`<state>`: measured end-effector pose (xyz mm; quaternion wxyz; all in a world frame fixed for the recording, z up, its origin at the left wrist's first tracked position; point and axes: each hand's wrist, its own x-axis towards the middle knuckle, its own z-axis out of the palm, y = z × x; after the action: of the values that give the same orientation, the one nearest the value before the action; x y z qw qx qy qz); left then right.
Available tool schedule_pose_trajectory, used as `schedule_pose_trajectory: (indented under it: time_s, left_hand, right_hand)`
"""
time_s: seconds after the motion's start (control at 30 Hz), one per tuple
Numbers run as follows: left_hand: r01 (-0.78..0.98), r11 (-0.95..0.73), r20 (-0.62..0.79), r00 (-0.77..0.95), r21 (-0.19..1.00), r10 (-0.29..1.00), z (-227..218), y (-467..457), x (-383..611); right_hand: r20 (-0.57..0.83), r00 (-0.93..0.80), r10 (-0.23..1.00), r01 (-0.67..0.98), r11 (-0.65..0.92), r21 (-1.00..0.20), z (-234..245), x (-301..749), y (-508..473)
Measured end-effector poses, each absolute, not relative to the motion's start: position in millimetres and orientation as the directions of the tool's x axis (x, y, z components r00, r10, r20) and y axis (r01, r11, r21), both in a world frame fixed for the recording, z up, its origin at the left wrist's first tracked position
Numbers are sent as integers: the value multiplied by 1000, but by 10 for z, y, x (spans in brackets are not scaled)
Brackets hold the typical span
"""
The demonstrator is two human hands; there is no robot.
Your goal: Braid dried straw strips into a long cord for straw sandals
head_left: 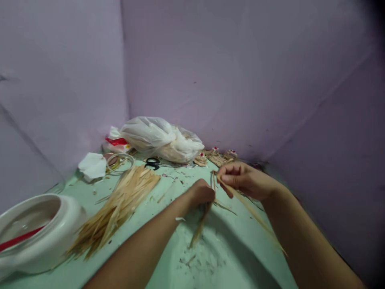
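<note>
Near the middle of the table, my left hand is closed around a small bundle of dry straw-like strips; its loose ends hang below the fist and stick out to the right. My right hand pinches one long, flat tan strip beside the top of that bundle. The strip's free end trails down and right past my right forearm. Where the strip meets the bundle is too small to make out clearly. To the left lies a thick pile of similar pale strips.
A white pot with a red stick in it stands at the left front. Black-handled scissors, a ring-shaped roll and crumpled white paper lie behind. A filled plastic bag rests against the wall. Woven pieces with red-dotted decorations lie right of it.
</note>
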<state>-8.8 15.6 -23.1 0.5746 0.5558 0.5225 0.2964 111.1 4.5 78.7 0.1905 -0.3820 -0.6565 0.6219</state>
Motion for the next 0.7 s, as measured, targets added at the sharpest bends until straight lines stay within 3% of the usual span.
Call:
schedule_pose_trajectory:
  time_s: [0.13,0.3,0.43,0.7]
  left_hand:
    - [393,227,-364,320,891,875,-106,85,-122]
    - [390,236,-384,360,890,850,-95,95,-135]
    - [375,232,-380,393,898,837,-146,129,-145]
    - [376,255,-401,388,891,830,-102,108,-136]
  right_hand:
    - [-293,-422,858,470,-69,-880,326,1485,-133]
    - [-77,-326,942,505,105,-857,-161,1511,-31]
    - [17,-290,957,555,182,-812,-239,1539,22]
    - [-41,-297,954,568,142,-811,-245,1541,-3]
